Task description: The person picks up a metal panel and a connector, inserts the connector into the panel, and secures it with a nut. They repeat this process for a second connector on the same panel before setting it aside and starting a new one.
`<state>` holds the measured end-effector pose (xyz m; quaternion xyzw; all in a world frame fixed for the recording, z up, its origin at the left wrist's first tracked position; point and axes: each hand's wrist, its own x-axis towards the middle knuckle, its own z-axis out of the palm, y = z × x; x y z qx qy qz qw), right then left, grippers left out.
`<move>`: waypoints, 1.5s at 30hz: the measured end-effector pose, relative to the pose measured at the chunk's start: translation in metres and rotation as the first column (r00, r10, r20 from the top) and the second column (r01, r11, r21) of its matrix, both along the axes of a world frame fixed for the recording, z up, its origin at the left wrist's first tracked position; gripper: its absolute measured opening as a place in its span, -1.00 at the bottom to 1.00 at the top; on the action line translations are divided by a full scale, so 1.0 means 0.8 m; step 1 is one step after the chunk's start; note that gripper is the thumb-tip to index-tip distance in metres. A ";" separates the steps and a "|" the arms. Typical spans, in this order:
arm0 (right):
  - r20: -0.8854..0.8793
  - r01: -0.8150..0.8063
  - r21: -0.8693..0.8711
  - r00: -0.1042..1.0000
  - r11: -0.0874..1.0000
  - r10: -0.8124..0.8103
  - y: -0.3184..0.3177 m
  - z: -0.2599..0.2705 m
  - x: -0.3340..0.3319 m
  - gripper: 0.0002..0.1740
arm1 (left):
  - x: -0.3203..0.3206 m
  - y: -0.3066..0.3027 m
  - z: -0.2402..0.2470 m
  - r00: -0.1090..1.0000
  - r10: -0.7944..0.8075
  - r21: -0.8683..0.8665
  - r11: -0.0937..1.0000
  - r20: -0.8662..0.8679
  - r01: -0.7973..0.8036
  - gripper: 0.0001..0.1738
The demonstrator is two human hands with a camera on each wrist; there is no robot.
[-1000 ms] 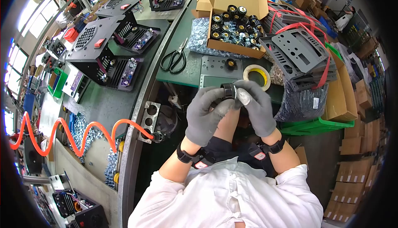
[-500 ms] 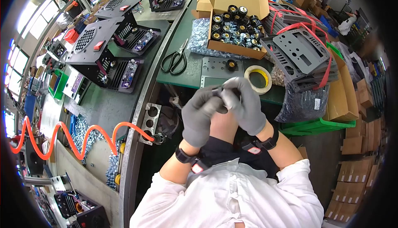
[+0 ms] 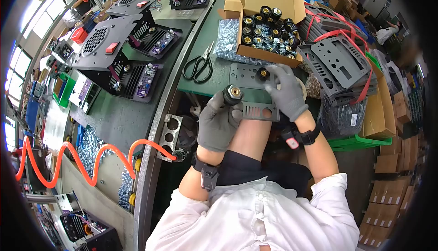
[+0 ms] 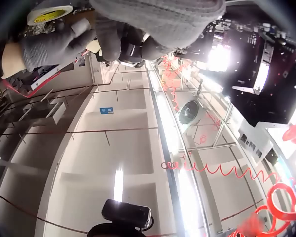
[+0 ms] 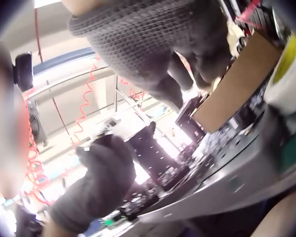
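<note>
In the head view the gloved left hand [image 3: 216, 128] grips a round black knob [image 3: 232, 94] with a brass centre, held upright over the lap. The gloved right hand [image 3: 287, 93] is spread, its fingertips close beside a second black knob [image 3: 263, 74] that stands on a grey perforated plate [image 3: 244, 74]; whether they touch it cannot be told. A slotted part of the plate [image 3: 255, 111] shows between the hands. The left wrist view shows the left glove [image 4: 158, 19] curled round a dark part. In the right wrist view the right glove [image 5: 163, 49] has its fingers loosely bent.
Behind the plate stands an open carton [image 3: 269, 54] of black knobs. Scissors [image 3: 199, 64] lie left of it on the green table, and a tape roll [image 3: 301, 86] is partly behind the right hand. Strapped grey plates [image 3: 340, 61] are stacked at right; an orange coiled hose [image 3: 107, 138] crosses at left.
The hands have separated. The left hand moved slightly left with its knob, now turned brass side up; the right hand let go and moved up and right to the knob on the plate.
</note>
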<state>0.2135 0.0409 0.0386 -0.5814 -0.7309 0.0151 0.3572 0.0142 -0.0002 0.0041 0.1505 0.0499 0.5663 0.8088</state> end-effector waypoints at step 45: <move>-0.792 -0.387 -0.400 0.603 0.830 -0.101 -0.045 -0.020 -0.044 -0.70 | -0.032 -0.001 -0.147 0.992 -0.057 -0.370 0.929 -0.112 0.012 -0.66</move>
